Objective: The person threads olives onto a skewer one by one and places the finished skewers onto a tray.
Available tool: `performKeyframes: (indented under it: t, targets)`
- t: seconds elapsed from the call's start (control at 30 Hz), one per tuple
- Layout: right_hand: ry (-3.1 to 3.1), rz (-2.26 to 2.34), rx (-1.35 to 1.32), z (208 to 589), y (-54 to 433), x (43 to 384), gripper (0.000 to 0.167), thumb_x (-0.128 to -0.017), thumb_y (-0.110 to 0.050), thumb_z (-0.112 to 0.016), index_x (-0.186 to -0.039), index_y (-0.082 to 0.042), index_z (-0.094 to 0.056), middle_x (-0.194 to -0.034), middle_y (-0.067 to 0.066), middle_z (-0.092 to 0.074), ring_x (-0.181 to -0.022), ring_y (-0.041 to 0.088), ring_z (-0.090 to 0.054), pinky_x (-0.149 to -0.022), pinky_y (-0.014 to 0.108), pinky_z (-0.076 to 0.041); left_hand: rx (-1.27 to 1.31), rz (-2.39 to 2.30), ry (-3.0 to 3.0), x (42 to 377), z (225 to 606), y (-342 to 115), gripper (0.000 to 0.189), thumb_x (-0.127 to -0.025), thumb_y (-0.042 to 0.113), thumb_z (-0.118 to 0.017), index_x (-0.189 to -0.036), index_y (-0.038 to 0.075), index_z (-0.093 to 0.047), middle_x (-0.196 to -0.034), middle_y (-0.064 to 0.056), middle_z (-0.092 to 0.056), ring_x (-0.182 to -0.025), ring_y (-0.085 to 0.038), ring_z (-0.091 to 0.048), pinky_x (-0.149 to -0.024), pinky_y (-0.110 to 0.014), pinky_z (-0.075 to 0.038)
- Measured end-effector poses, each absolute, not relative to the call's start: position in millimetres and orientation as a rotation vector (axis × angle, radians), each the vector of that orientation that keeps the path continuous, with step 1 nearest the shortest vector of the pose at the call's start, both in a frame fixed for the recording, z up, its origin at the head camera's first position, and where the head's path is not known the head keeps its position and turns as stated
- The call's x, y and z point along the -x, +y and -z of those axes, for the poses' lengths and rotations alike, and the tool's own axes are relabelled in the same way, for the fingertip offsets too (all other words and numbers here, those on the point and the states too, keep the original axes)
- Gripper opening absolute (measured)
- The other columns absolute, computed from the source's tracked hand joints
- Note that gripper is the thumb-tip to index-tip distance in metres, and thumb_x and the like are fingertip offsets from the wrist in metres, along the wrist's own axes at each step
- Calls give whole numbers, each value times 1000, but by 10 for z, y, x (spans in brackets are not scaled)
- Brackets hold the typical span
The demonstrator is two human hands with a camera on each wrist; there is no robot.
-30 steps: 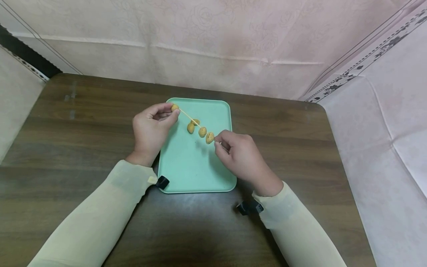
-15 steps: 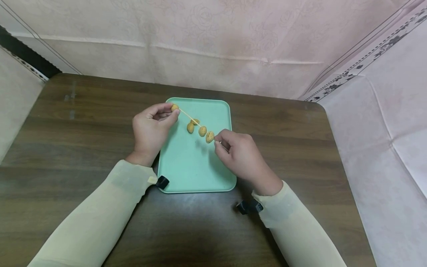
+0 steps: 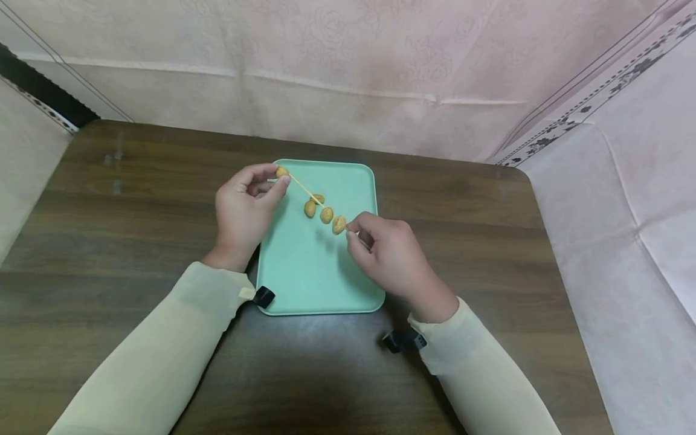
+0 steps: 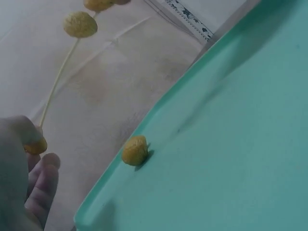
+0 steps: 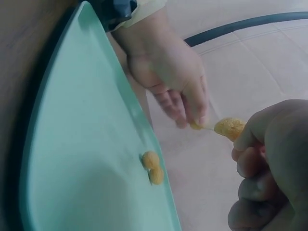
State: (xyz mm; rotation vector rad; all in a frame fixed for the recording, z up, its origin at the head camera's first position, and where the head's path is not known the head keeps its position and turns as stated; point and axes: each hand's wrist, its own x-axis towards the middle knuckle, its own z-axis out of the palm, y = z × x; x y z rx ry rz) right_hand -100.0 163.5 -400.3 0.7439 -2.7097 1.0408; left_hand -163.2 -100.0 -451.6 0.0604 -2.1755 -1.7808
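Observation:
A thin wooden skewer (image 3: 304,189) slants through the air over a mint-green tray (image 3: 321,272), with two wrinkled yellow-brown balls on its right part; they resemble small dried fruits. My left hand (image 3: 244,211) pinches another such ball (image 3: 282,172) between thumb and forefinger at the skewer's far left end. At the opposite end, my right hand (image 3: 388,251) pinches the skewer just beyond the outermost threaded ball (image 3: 339,225). The inner threaded ball (image 4: 80,24) shows in the left wrist view. Two loose balls (image 5: 153,167) lie side by side on the tray near its edge.
The tray sits on a dark wooden table (image 3: 136,241). Pale patterned cloth (image 3: 326,72) hangs behind the table, and more white cloth (image 3: 625,211) covers the right side. A small black camera (image 3: 264,297) is strapped at the left wrist.
Both hands and the skewer have shifted slightly left, with the left hand also a little higher. Grips look the same, and the loose balls remain in place.

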Motion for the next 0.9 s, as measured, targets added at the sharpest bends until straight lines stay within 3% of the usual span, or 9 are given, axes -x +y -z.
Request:
performKeyframes:
  t: [0.13, 0.33, 0.57, 0.9]
  targets:
    - [-2675, -1053, -729, 4017, 1619, 992, 14, -104, -7, -67, -98, -10, -79, -63, -4, -51, -53, 10, -44, -50, 26, -43, -5, 1642, -2325, 1643, 4544, -1038, 35, -109, 39, -77, -133, 13, -73, -124, -1, -77, -94, -9, -76, -83, -17, -61]
    - [-2703, -1065, -675, 4048, 1633, 979, 11, -103, -9, -69, -100, -11, -79, -61, -5, -49, -51, 10, -43, -49, 27, -44, 137, 1280, -2597, 1664, 4587, -1090, 53, -117, 55, -53, -136, 8, -69, -119, -7, -75, -84, -24, -63, -74, -38, -54]
    - [-2789, -1100, -614, 4033, 1623, 979, 9, -107, -16, -73, -105, -14, -81, -62, -5, -51, -52, 13, -46, -46, 27, -41, 240, 1029, -2738, 1671, 4582, -1123, 64, -121, 55, -37, -140, 1, -66, -113, -16, -75, -89, -35, -69, -76, -55, -60]
    - [-2784, -1105, -604, 4005, 1632, 978, 11, -107, -15, -73, -107, -10, -83, -62, -4, -53, -52, 13, -46, -47, 28, -42, 257, 949, -2859, 1690, 4576, -1120, 67, -121, 58, -28, -134, 2, -65, -90, -14, -64, -78, -34, -63, -64, -48, -52]
